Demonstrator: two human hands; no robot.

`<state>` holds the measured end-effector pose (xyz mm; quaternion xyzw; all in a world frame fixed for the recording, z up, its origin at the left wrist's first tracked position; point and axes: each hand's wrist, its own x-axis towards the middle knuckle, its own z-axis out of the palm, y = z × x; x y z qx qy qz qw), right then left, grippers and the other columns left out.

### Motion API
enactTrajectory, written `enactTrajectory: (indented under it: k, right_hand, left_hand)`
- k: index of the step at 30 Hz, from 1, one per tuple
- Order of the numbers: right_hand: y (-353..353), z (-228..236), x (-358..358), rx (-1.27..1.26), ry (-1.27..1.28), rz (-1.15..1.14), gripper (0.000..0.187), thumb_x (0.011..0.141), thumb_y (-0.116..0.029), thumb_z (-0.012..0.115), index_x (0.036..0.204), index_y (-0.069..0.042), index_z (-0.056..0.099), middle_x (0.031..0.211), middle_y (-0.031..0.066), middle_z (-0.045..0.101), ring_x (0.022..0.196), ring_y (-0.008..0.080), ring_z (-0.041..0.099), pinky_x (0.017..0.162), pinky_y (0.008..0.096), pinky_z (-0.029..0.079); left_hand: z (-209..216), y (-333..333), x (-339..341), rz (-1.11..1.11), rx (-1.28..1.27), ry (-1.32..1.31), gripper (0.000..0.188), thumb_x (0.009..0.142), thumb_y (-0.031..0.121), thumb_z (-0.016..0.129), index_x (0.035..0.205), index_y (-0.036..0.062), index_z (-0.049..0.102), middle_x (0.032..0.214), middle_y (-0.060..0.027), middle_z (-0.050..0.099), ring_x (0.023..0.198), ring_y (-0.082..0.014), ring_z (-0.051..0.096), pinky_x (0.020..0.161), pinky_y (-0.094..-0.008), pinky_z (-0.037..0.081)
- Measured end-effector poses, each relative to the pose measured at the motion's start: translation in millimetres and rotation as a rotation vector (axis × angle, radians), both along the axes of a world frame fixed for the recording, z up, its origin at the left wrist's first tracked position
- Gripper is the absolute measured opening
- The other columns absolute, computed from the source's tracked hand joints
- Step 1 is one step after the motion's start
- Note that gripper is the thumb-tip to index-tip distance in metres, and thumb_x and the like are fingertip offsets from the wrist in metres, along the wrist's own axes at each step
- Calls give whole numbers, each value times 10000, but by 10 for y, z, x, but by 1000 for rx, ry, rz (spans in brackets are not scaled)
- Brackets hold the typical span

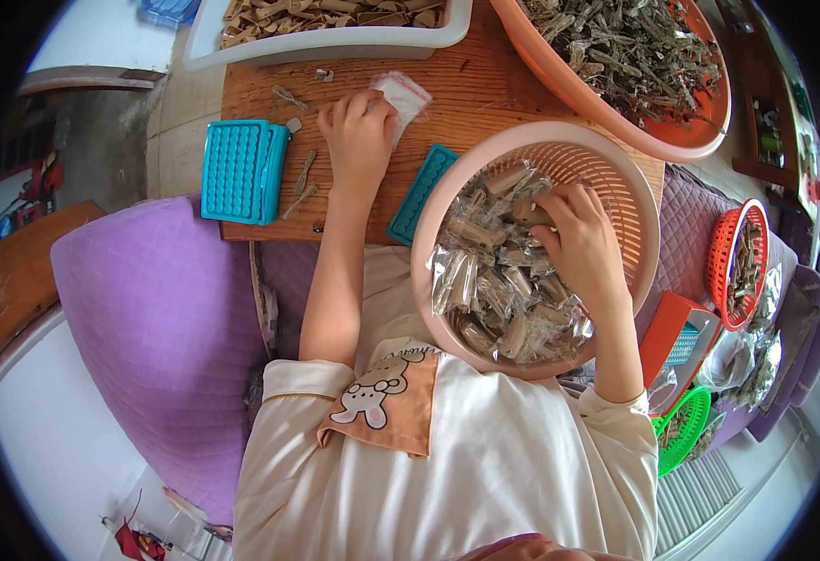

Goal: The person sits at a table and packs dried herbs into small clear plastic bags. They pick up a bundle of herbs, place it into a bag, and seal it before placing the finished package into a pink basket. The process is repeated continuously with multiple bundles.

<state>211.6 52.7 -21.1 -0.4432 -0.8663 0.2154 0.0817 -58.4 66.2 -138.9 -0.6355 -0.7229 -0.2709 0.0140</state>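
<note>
My left hand (pixel 358 136) rests near the far side of the wooden table, fingers bent and apart. Its thumb side lies against a small stack of clear plastic bags (pixel 408 93) with a reddish edge; part of the stack is hidden. My right hand (pixel 578 229) reaches into a pink plastic basket (pixel 623 168) by my chest. Its thumb and fingers close around a brown tube-like piece (pixel 527 211) in clear wrap. Many similar wrapped brown pieces (pixel 515 280) fill the basket.
Teal ridged trays (pixel 241 173) stand left of my left arm; another teal tray (pixel 422 194) lies beside the basket. A white bin (pixel 335 39) holds tan curved pieces. An orange basin (pixel 709 131) holds dried plant matter. Red (pixel 720 252) and green (pixel 695 439) baskets sit right.
</note>
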Motion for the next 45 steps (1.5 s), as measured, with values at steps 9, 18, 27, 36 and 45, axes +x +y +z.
enactTrajectory:
  k: [9,18,27,36,45]
  right_hand:
    - [40,130,59,-579,1216,-525,295,946,-138,356,1199,10,393,927,82,541,764,130,574,634,262,504]
    - [-136,156,-333,-842,1269,-577,391,915,-150,474,1266,8,409,1004,47,575,724,68,536,648,197,467]
    - [-143,126,-391,-732,1081,-534,388,835,-17,565,1209,32,473,1120,86,545,952,99,528,810,219,445]
    - [-106,147,-382,-593,813,-541,355,788,21,606,1138,0,551,992,61,576,735,74,534,633,184,458]
    - [-64,75,-368,-422,769,-398,333,846,-30,542,1176,6,522,1008,78,527,864,111,525,703,222,458]
  left_hand:
    - [845,-353,75,35,136,-469,154,795,45,599,947,36,575,1009,-94,587,764,-185,599,602,-275,484]
    - [1106,-627,444,-227,260,-906,655,741,-3,664,1287,27,305,1341,-185,293,884,-173,578,651,-227,525]
    - [1103,-544,341,176,-223,-818,886,732,-3,657,1383,49,57,1256,-257,419,868,-275,615,665,-323,522]
    - [858,-612,93,252,-175,-151,908,715,14,672,1389,87,69,1226,-277,444,898,-399,584,720,-381,499]
    - [926,-668,-184,371,-407,-359,744,743,29,639,1357,83,223,973,-236,603,854,-292,625,737,-350,489]
